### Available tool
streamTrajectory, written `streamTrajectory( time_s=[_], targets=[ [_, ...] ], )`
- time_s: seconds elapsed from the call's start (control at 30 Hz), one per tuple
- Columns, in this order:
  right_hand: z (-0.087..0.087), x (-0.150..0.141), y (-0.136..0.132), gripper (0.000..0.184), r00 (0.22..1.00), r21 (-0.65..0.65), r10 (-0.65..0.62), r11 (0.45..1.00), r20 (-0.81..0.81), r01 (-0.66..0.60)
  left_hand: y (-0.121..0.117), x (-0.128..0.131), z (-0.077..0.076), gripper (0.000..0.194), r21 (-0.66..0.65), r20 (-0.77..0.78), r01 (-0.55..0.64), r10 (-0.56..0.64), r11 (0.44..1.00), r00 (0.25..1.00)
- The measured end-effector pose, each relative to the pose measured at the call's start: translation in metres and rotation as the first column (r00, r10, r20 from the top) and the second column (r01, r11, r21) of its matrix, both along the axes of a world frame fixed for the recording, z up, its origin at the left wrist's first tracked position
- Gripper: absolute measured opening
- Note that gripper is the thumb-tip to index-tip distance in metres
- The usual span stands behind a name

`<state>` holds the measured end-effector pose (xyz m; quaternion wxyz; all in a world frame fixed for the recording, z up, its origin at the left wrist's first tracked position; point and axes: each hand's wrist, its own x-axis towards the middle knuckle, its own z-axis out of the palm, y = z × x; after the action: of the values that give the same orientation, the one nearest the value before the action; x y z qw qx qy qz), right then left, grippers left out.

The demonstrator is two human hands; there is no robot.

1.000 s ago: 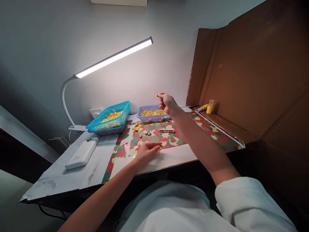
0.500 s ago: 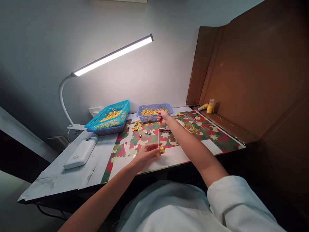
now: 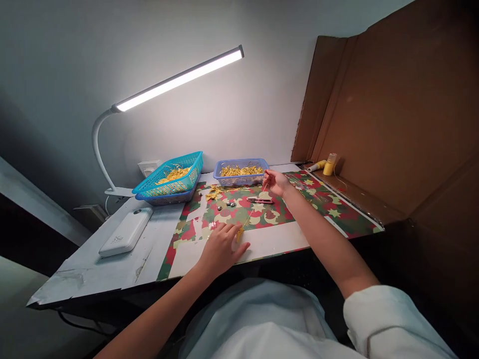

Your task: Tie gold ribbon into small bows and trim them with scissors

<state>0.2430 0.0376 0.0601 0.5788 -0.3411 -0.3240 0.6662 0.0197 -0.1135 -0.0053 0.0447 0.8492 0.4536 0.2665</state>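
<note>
My left hand (image 3: 222,245) is palm down over the near white strip of the table, thumb spread away from the fingers. Close to its index finger is a small yellow piece (image 3: 239,234), partly covered by the hand. A thin thread (image 3: 251,215) slants from that piece up toward my right hand (image 3: 276,182), whose fingertips are pinched together on it. Whether a needle is in that pinch is too small to tell. Red-handled thread snips (image 3: 260,200) lie just below the right hand. Small shiny metal balls (image 3: 220,208) sit left of the snips.
A blue basket (image 3: 241,179) of golden-yellow pieces stands at the back; a turquoise basket (image 3: 164,188) rests on another at left. A lamp (image 3: 179,80), white power bank (image 3: 126,233) and yellow thread spools (image 3: 329,165) are around. Cardboard (image 3: 392,109) walls the right side.
My right hand has moved right, so the thread now slants instead of hanging upright. My left hand has turned palm down and opened from its grip on the yellow piece.
</note>
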Motion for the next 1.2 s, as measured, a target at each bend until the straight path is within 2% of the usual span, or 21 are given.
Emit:
streamTrajectory(
  time_s=[0.07, 0.13, 0.2, 0.27, 0.33, 0.37, 0.4, 0.43, 0.47, 0.5, 0.53, 0.57, 0.6, 0.67, 0.73, 0.87, 0.97, 1.03, 1.13, 1.2],
  targets=[
    [-0.008, 0.006, 0.001, 0.013, 0.997, -0.035, -0.045, 0.998, 0.062, 0.047, -0.004, -0.001, -0.001, 0.035, -0.024, 0.026, 0.018, -0.017, 1.000, 1.000],
    [-0.013, 0.011, 0.003, 0.009, 0.977, -0.033, -0.089, 0.995, 0.193, 0.097, -0.004, -0.002, -0.001, 0.029, -0.072, 0.051, 0.018, -0.014, 0.997, 0.999],
    [-0.016, 0.014, 0.004, 0.003, 0.905, 0.015, -0.171, 0.984, 0.390, 0.179, -0.002, -0.002, -0.002, 0.020, -0.108, 0.057, 0.007, -0.001, 0.994, 0.998],
    [-0.018, 0.015, 0.000, 0.009, 0.763, 0.122, -0.326, 0.942, 0.558, 0.313, 0.000, 0.001, -0.004, 0.015, -0.106, 0.044, 0.002, 0.003, 0.994, 0.999],
    [-0.022, 0.013, -0.015, 0.021, 0.557, 0.323, -0.529, 0.843, 0.640, 0.429, 0.000, 0.005, -0.006, 0.016, -0.074, 0.020, 0.005, -0.004, 0.997, 1.000],
    [-0.024, 0.011, -0.026, 0.025, 0.425, 0.470, -0.626, 0.776, 0.653, 0.421, -0.001, 0.006, -0.006, 0.017, -0.053, 0.013, 0.007, -0.006, 0.999, 1.000],
    [-0.027, 0.007, -0.040, 0.025, 0.353, 0.600, -0.686, 0.728, 0.636, 0.333, -0.002, 0.008, -0.007, 0.018, -0.032, 0.012, 0.002, -0.002, 0.999, 1.000],
    [-0.031, 0.002, -0.055, 0.023, 0.355, 0.671, -0.680, 0.721, 0.641, 0.170, -0.003, 0.009, -0.007, 0.017, -0.013, 0.017, -0.010, 0.010, 1.000, 1.000],
    [-0.035, -0.003, -0.072, 0.020, 0.396, 0.680, -0.605, 0.730, 0.690, -0.070, -0.005, 0.009, -0.006, 0.017, 0.003, 0.026, -0.026, 0.026, 1.000, 0.999],
    [-0.040, -0.008, -0.088, 0.017, 0.408, 0.633, -0.500, 0.702, 0.764, -0.325, -0.006, 0.009, -0.006, 0.018, 0.014, 0.037, -0.046, 0.046, 0.999, 0.998],
    [-0.044, -0.013, -0.102, 0.015, 0.360, 0.554, -0.422, 0.644, 0.832, -0.527, -0.007, 0.008, -0.005, 0.019, 0.018, 0.047, -0.064, 0.063, 0.998, 0.997],
    [-0.049, -0.019, -0.114, 0.013, 0.291, 0.471, -0.376, 0.607, 0.880, -0.640, -0.008, 0.007, -0.005, 0.019, 0.013, 0.055, -0.077, 0.076, 0.997, 0.996],
    [-0.053, -0.023, -0.123, 0.010, 0.224, 0.407, -0.359, 0.596, 0.906, -0.692, -0.008, 0.006, -0.005, 0.017, -0.002, 0.062, -0.083, 0.082, 0.997, 0.995],
    [-0.058, -0.031, -0.131, 0.007, 0.154, 0.360, -0.366, 0.601, 0.918, -0.714, -0.008, 0.002, -0.005, 0.014, -0.046, 0.082, -0.080, 0.084, 0.996, 0.993],
    [-0.060, -0.036, -0.128, 0.004, 0.145, 0.369, -0.384, 0.614, 0.912, -0.698, -0.007, 0.000, -0.006, 0.012, -0.072, 0.121, -0.092, 0.100, 0.993, 0.988],
    [-0.056, -0.042, -0.112, 0.006, 0.199, 0.433, -0.405, 0.640, 0.892, -0.635, -0.004, -0.001, -0.004, 0.006, -0.080, 0.240, -0.144, 0.159, 0.986, 0.958],
    [-0.053, -0.045, -0.098, 0.011, 0.301, 0.527, -0.440, 0.609, 0.846, -0.592, 0.004, -0.003, 0.004, 0.015, -0.167, 0.383, -0.008, 0.072, 0.986, 0.921],
    [-0.050, -0.048, -0.089, 0.014, 0.404, 0.616, -0.467, 0.552, 0.787, -0.562, 0.013, -0.007, 0.010, 0.022, -0.278, 0.542, 0.130, 0.044, 0.952, 0.839],
    [-0.045, -0.051, -0.077, 0.012, 0.533, 0.719, -0.484, 0.510, 0.694, -0.473, 0.031, -0.011, 0.017, 0.032, -0.420, 0.750, 0.216, 0.204, 0.881, 0.629],
    [-0.043, -0.053, -0.070, 0.012, 0.580, 0.751, -0.484, 0.505, 0.655, -0.426, 0.041, -0.012, 0.019, 0.040, -0.535, 0.796, 0.345, 0.322, 0.771, 0.512]
  ],
)
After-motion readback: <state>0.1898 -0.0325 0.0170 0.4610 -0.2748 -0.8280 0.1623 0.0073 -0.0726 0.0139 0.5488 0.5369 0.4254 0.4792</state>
